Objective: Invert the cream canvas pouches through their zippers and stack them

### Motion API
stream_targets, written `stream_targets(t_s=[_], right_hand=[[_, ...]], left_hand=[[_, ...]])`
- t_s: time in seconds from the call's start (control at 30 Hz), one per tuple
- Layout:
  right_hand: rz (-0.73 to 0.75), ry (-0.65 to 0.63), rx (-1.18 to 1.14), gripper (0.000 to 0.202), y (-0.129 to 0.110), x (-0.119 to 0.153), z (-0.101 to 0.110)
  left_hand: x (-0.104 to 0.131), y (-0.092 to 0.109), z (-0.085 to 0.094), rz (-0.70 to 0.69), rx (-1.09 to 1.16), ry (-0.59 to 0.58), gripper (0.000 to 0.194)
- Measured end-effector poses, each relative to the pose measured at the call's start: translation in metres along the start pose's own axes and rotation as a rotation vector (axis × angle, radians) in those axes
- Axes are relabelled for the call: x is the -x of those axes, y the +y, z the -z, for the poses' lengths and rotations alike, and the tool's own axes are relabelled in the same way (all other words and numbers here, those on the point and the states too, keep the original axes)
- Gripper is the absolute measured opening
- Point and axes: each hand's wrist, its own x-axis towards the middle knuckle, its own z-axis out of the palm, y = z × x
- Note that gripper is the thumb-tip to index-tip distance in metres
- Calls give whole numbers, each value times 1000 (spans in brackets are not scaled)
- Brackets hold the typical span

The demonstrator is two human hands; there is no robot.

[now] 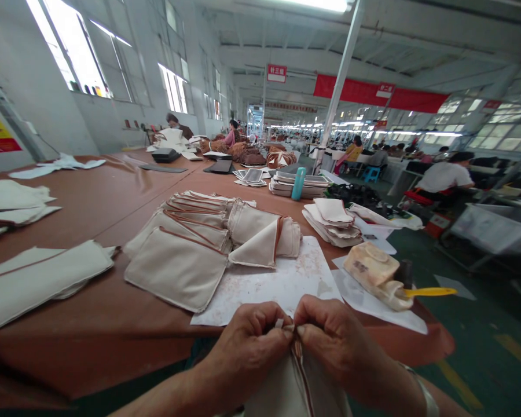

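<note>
My left hand [256,341] and my right hand [330,339] meet at the table's front edge, thumbs and fingers pinched together on the top of a cream fabric piece [282,388]. The piece hangs below them, with a brown-edged seam running down its middle. A small pale tip shows at my left thumb. Just beyond my hands lies a stained white sheet [269,289]. On and beside it rests a pile of cream fabric pieces with brown trim [178,266], one corner folded over at the right.
Cream pieces [43,278] lie at the left of the brown table [147,324]. At the right are a stack [332,220], a pale container [371,266] with a yellow handle [432,292], and a teal bottle [298,183]. People sit farther back.
</note>
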Motion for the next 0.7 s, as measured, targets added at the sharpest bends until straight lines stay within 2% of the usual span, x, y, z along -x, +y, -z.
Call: stream_targets(t_s=[0.17,0.33,0.5,0.7], right_hand=[[-78,-73,-280,12,8,-2,3],[-46,-106,-236,15,0,0,9],[-59,-68,-103,10,-3,-1,7],[-100,-89,-295,10,7,-5,4]], left_hand=[[-3,-2,1,100,174,-61,16],[-7,-5,3,55,99,-37,16],[-4,-5,0,39,24,6,15],[-5,-4,-2,108,114,-55,19]])
